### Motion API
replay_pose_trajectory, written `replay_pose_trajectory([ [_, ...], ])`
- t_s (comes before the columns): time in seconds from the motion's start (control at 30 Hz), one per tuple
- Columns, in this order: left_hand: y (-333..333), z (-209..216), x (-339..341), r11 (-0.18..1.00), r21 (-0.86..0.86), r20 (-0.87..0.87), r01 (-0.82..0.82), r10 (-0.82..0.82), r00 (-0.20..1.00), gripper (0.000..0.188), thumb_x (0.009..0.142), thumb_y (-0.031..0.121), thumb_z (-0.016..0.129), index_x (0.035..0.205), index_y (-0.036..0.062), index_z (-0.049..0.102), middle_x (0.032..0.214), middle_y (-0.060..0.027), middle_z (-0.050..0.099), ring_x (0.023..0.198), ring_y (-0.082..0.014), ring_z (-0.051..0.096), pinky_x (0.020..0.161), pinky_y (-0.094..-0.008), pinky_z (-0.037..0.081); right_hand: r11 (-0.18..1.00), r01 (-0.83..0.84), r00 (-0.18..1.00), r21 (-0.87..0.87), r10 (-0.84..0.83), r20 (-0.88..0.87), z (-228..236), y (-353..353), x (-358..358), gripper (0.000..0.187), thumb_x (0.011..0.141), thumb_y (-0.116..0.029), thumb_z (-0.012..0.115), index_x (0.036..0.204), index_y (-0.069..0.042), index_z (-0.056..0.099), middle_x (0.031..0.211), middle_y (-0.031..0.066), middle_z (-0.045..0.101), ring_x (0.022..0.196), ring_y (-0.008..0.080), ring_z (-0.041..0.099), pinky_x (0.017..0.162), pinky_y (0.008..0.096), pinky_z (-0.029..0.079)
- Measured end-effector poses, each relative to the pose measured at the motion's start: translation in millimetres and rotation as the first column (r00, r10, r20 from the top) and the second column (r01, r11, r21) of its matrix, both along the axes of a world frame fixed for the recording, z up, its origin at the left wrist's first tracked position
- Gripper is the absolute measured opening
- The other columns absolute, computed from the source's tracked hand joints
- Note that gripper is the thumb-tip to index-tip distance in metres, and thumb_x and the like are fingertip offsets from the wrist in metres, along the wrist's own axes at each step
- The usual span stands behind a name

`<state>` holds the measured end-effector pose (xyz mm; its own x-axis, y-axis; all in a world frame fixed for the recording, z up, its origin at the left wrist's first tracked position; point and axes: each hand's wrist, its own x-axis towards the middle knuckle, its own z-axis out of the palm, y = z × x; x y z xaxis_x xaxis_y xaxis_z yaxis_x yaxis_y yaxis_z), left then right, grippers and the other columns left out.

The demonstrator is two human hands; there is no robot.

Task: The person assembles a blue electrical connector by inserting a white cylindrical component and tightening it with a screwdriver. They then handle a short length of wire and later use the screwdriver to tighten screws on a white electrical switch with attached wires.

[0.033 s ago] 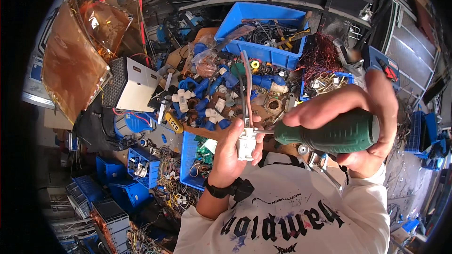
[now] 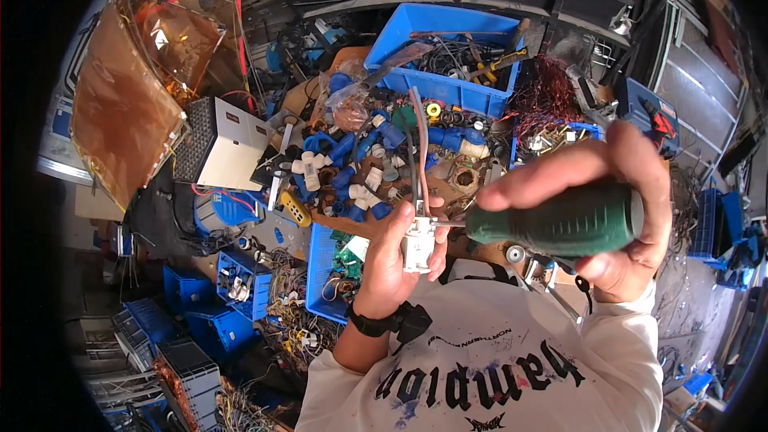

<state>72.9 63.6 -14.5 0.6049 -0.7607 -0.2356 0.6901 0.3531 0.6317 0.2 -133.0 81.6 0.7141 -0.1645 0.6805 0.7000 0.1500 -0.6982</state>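
Observation:
My left hand (image 2: 389, 260) is closed on a small white electrical connector (image 2: 418, 246), thumb on one side and fingers on the other. A dark wire (image 2: 414, 168) and a reddish-brown wire (image 2: 424, 160) run up and away from its far end. In my right hand (image 2: 640, 216) lies a screwdriver with a thick green handle (image 2: 560, 222). Its thin metal shaft points left and meets the connector's right side near the wires; the tip itself is hard to make out. The fingers of my right hand curve round the handle, slightly blurred.
Blue and white plug parts (image 2: 372, 192) are heaped on the bench beyond my hands. A large blue crate (image 2: 448, 88) with cables and tools stands behind them. A yellow-handled tool (image 2: 295, 208) lies left, near a blue tray (image 2: 318, 272). Copper-coloured wire (image 2: 544, 92) is piled at right.
My right hand's fingers have shifted on the screwdriver handle, the index finger rising and the thumb moving slightly. The left hand and the connector stay in place.

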Motion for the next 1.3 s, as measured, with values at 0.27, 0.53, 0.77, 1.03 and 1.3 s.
replay_pose_trajectory([
  [0.27, -0.9, 0.7, -0.1, 1.000, -0.018, -0.040, -0.008, 0.008, 0.999, 0.044, 0.100, 0.037, 0.037, 0.119, -0.0002, 0.048, 0.080, -0.0096, 0.054, 0.052, -0.0158, 0.053, 0.042, -0.0283, 0.042, 0.948, 0.174, 0.983, -0.266, -0.182, -0.005, -5.2, -20.3, -1.5, 0.065, 0.063, -0.037, 0.085, 0.110, -0.012, 0.047, 0.107, 0.0207, 0.051, 0.097, 0.0342, 0.060, 0.081, 0.0417, 0.053],
  [0.53, -3.3, -1.6, 0.7, 1.000, -0.009, -0.003, 0.012, -0.012, 1.000, 0.043, 0.099, 0.038, 0.036, 0.120, 0.0023, 0.048, 0.080, -0.0093, 0.053, 0.052, -0.0154, 0.052, 0.041, -0.0277, 0.042, 0.960, 0.091, 0.996, -0.267, -0.090, 0.014, -3.8, -20.1, 1.1, 0.078, 0.058, -0.037, 0.087, 0.118, -0.009, 0.046, 0.105, 0.0185, 0.052, 0.091, 0.0302, 0.060, 0.075, 0.0374, 0.052],
  [0.77, -3.7, -1.7, 0.9, 1.000, -0.017, 0.000, 0.021, -0.021, 1.000, 0.042, 0.100, 0.038, 0.036, 0.119, 0.0027, 0.048, 0.081, -0.0093, 0.053, 0.052, -0.0151, 0.052, 0.041, -0.0272, 0.042, 0.906, 0.287, 0.958, -0.311, -0.275, 0.083, -10.5, -32.3, 5.6, 0.080, 0.058, -0.039, 0.087, 0.118, -0.008, 0.045, 0.103, 0.0153, 0.052, 0.084, 0.0251, 0.059, 0.067, 0.0323, 0.051],
  [1.03, -5.1, -3.6, 2.9, 0.999, -0.039, -0.031, -0.002, 0.001, 1.000, 0.042, 0.100, 0.036, 0.037, 0.119, 0.0007, 0.049, 0.081, -0.0101, 0.054, 0.052, -0.0160, 0.053, 0.041, -0.0281, 0.043, 0.991, 0.131, 0.988, 0.026, -0.129, -0.089, 5.9, -10.4, -0.7, 0.075, 0.082, -0.029, 0.069, 0.141, -0.002, 0.031, 0.117, 0.0307, 0.053, 0.104, 0.0357, 0.059, 0.084, 0.0426, 0.052],
  [1.3, -4.3, -1.0, 3.5, 0.999, -0.031, -0.030, 0.004, -0.005, 1.000, 0.043, 0.100, 0.037, 0.037, 0.118, 0.0003, 0.049, 0.080, -0.0101, 0.054, 0.052, -0.0161, 0.053, 0.042, -0.0282, 0.043, 0.948, 0.226, 0.974, -0.223, -0.213, 0.080, -5.2, -23.4, 2.6, 0.089, 0.068, -0.030, 0.083, 0.138, -0.003, 0.036, 0.093, 0.0175, 0.056, 0.087, 0.0311, 0.062, 0.074, 0.0398, 0.053],
])
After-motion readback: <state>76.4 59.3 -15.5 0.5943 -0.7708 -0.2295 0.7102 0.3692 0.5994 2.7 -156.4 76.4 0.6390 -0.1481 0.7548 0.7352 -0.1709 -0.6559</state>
